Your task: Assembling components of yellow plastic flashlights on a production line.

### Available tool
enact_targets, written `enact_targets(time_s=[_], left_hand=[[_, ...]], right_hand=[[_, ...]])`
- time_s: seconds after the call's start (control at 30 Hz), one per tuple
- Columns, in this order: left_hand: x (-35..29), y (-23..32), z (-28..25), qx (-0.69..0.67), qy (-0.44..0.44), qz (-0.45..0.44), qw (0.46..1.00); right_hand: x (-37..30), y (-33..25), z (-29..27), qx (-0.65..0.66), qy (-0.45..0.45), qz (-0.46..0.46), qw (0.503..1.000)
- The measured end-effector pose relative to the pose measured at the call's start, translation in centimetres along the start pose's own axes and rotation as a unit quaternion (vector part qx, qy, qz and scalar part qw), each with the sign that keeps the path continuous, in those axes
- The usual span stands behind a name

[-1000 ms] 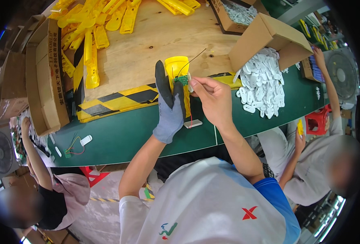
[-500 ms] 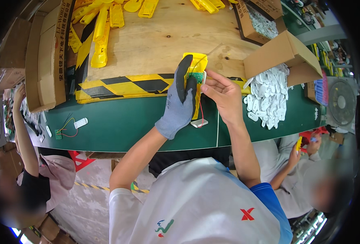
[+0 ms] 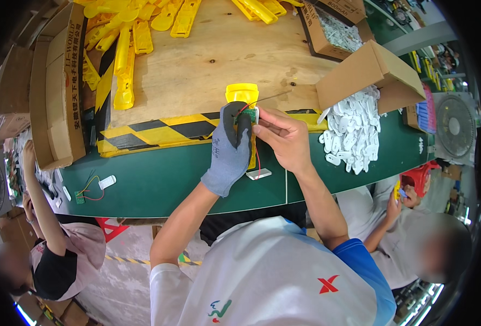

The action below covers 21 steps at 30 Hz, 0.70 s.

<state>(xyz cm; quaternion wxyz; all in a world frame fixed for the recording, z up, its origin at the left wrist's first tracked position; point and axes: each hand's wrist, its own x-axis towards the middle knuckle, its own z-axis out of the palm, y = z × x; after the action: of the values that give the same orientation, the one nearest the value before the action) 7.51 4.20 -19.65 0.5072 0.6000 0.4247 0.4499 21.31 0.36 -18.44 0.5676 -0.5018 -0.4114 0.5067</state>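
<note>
My left hand [image 3: 229,142], in a grey glove with black fingers, is closed around a long yellow plastic housing [image 3: 242,93]. A small green circuit board [image 3: 249,114] sits in the housing, partly covered by the gloved thumb. My right hand [image 3: 286,138], bare, pinches a narrow white part [image 3: 257,116] at the board's right edge; its fingers hide most of that part. From the board, a red wire [image 3: 259,157] runs down to a flat white block [image 3: 259,174] by the lower end of the housing. A thin dark wire sticks out to the upper right.
Yellow housings [image 3: 124,70] lie heaped at the far left of the wooden board. White plastic pieces [image 3: 354,130] spill from a tipped carton [image 3: 371,73] at right. Another wired circuit board [image 3: 79,198] lies at left on the green bench. Co-workers sit on both sides.
The whole view has shifted, with the bench appearing lower and slightly further left. Both hands keep their hold, and the housing has tilted slightly. The left co-worker's arm has moved.
</note>
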Motion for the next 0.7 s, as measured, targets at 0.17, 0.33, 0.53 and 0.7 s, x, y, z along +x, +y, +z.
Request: enact_targets(time_s=[0.17, 0.33, 0.53, 0.7], left_hand=[[-0.1, 0.1, -0.3, 0.032, -0.018, 0.028, 0.999], [-0.1, -0.4, -0.2, -0.052, -0.036, -0.027, 0.998], [0.8, 0.2, 1.1, 0.037, 0.002, 0.086, 0.996], [-0.7, -1.5, 0.6, 0.019, 0.052, 0.029, 0.998]], right_hand=[[-0.7, 0.0, 0.6, -0.083, 0.026, -0.066, 0.994], [-0.7, 0.6, 0.5, -0.095, 0.040, -0.071, 0.992], [-0.1, -1.9, 0.4, -0.277, 0.068, -0.177, 0.942], [-1.2, -2.2, 0.3, -0.254, 0.012, -0.165, 0.953]])
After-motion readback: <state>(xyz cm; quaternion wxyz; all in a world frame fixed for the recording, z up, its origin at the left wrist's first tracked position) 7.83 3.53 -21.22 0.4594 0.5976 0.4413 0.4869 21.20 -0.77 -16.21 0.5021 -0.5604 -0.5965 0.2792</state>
